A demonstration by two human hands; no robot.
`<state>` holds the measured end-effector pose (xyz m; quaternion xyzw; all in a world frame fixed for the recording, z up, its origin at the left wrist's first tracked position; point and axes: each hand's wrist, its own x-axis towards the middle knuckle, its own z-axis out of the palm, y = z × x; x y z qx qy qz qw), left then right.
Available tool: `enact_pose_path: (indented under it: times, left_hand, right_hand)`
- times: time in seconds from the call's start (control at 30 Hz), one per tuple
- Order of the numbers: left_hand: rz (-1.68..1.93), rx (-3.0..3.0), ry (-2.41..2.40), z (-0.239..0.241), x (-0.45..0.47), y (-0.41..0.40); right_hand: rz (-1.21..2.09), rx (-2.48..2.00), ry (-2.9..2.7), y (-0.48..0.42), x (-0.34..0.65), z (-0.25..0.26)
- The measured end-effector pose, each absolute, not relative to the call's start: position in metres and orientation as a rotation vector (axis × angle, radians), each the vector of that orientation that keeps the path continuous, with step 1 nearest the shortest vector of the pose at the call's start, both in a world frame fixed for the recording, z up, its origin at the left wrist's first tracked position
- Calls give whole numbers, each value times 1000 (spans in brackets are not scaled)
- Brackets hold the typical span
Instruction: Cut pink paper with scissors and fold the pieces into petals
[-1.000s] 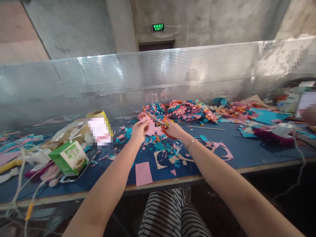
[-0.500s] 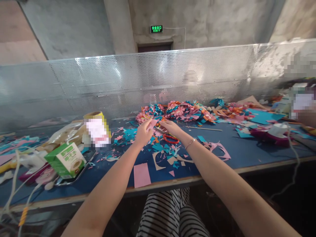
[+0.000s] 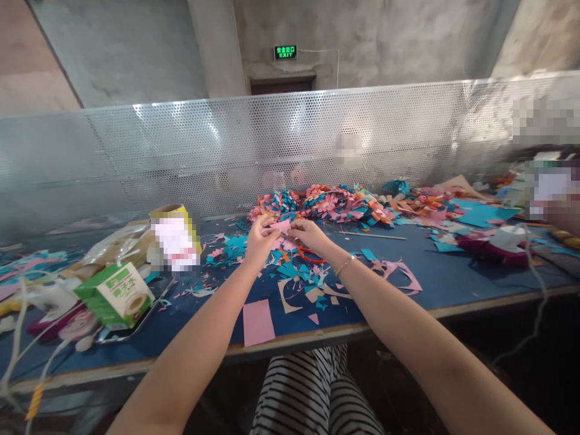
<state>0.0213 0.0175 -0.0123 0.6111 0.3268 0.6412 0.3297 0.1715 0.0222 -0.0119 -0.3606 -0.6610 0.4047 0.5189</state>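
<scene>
A small pink piece of paper or felt (image 3: 283, 226) is stretched between my two hands above the blue table. My left hand (image 3: 259, 241) pinches its left end, the fingers closed on it. At the right end, the fingertips of my right hand (image 3: 312, 235) are closed on the same piece. Scissors with red-orange handles (image 3: 310, 256) lie just below my right hand, partly hidden by it. Pink, blue and cream scraps (image 3: 290, 272) are scattered under both hands. A pink rectangular sheet (image 3: 258, 322) lies near the table's front edge.
Behind my hands, fringed pink and blue flowers (image 3: 333, 202) are heaped against a perforated metal panel (image 3: 235, 151). A green box (image 3: 115, 296) stands on a tray at left, near cables. A thin stick (image 3: 374, 235) and a purple item with a cord (image 3: 492, 248) are at right.
The pink piece has turned from upright to lying more level between my hands. My right fingers have closed on its right end, where they were slightly apart from it before.
</scene>
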Motion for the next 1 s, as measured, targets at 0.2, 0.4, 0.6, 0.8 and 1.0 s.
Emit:
enact_pose_path:
  times: [0.2, 0.4, 0.6, 0.8, 1.0]
  left_hand:
    - [1561, 1359, 917, -9, 21, 13]
    - [1583, 1297, 923, -7, 21, 11]
    - [1585, 1256, 857, -7, 22, 10]
    - [1595, 1191, 878, -3, 24, 8]
    - [1588, 1203, 845, 0, 25, 5]
  right_hand:
    - [934, -828, -1595, 22, 169, -13]
    - [944, -824, -1539, 21, 168, -13]
    - [887, -828, -1601, 11, 168, -6]
    - [877, -822, -1627, 5, 166, -3]
    - [891, -847, -1662, 5, 163, -7]
